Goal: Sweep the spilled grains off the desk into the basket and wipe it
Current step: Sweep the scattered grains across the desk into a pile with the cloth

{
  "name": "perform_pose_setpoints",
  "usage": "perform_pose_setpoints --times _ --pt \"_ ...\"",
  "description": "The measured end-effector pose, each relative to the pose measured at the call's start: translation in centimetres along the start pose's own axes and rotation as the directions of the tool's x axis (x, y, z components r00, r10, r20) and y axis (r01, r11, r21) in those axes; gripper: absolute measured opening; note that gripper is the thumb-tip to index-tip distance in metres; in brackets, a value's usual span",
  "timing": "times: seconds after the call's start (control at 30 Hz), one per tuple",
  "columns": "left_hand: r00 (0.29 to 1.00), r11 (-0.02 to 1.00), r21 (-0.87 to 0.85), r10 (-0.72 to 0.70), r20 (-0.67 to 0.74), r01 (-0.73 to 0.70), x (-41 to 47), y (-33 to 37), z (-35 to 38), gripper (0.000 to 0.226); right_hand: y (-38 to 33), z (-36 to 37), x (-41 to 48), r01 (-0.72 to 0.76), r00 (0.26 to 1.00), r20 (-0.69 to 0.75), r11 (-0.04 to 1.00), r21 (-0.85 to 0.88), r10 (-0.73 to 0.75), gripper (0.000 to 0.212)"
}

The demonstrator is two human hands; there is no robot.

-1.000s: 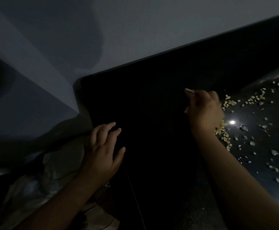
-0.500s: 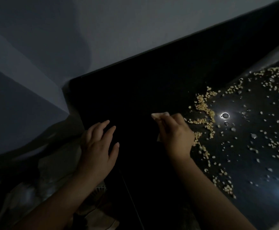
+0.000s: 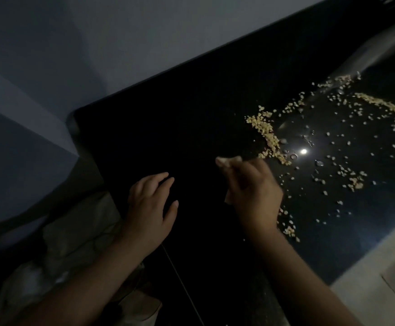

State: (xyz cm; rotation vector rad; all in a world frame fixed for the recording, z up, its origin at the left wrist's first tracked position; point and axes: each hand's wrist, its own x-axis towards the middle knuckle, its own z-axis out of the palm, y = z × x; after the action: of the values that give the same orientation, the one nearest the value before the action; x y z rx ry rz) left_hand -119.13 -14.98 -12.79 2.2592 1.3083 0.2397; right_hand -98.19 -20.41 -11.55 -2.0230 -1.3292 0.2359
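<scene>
My right hand (image 3: 254,192) is curled round a pale scrap (image 3: 230,159), cloth or paper, I cannot tell which. One corner pokes out above my knuckles and another shows below the heel of the hand. My left hand (image 3: 152,208) lies loose and flat on the desk (image 3: 168,137), fingers slightly spread and holding nothing, close to the desk's left edge.

Just beyond my right hand the grains (image 3: 268,135) lie in a rough ridge. A thinner trail runs down past my wrist, and many loose grains are scattered well out to the right among water droplets (image 3: 320,163). The dark stretch between my hands looks bare.

Below the left edge sits a pale crumpled shape that I take for the lined basket (image 3: 79,227); it is too dark to be sure.

I judge I am mid-sweep, with most of the spill yet to move. Next I should set the scrap behind the ridge and drag it left in one low stroke over the edge, with my left hand guarding the side so nothing skips off. Wiping comes after that.
</scene>
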Motion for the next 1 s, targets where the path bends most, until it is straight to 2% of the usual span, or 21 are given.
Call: perform_pose_setpoints --times 0.1,0.3,0.4,0.5,0.63,0.8,0.93,1.0 --pt "1.0 0.999 0.041 -0.004 0.021 0.004 -0.8 -0.1 0.0 0.062 -0.8 0.4 -5.3 -0.039 0.998 0.039 0.999 -0.009 0.039 0.029" --pt "0.998 0.999 0.032 0.018 0.053 -0.02 -2.1 -0.5 0.3 0.065 1.0 1.6 -11.0 0.006 0.997 0.083 0.999 -0.033 -0.003 0.028" --pt "0.996 0.998 0.013 0.055 0.065 -0.056 -2.3 -0.1 0.7 0.064 3.1 0.7 -9.5 0.016 0.999 0.041 0.991 -0.136 -0.011 0.022" --pt "0.994 0.996 -0.007 0.084 0.072 -0.083 -2.3 0.6 1.3 0.063 6.1 -1.2 -5.4 -0.08 0.997 -0.038 0.97 -0.231 0.073 0.023" --pt "0.986 0.992 0.002 0.127 0.107 -0.128 -2.1 1.6 2.1 0.062 6.7 -3.6 -3.1 -0.105 0.993 -0.079 0.974 -0.2 0.09 0.02" --pt "0.971 0.98 0.007 0.197 0.132 -0.2 -2.5 2.9 2.4 0.061 2.4 -5.0 -11.2 -0.065 0.997 -0.056 0.995 -0.079 0.06 0.018" --pt "0.964 0.973 0.048 0.214 0.16 -0.224 -3.1 3.5 2.9 0.062 1.8 -3.6 -17.7 -0.079 0.996 0.025 0.99 -0.12 0.083 0.023" --pt "0.958 0.968 0.068 0.226 0.177 -0.24 -3.2 3.8 3.3 0.062 2.6 -2.8 -18.9 -0.077 0.996 0.022 0.986 -0.15 0.081 0.024"
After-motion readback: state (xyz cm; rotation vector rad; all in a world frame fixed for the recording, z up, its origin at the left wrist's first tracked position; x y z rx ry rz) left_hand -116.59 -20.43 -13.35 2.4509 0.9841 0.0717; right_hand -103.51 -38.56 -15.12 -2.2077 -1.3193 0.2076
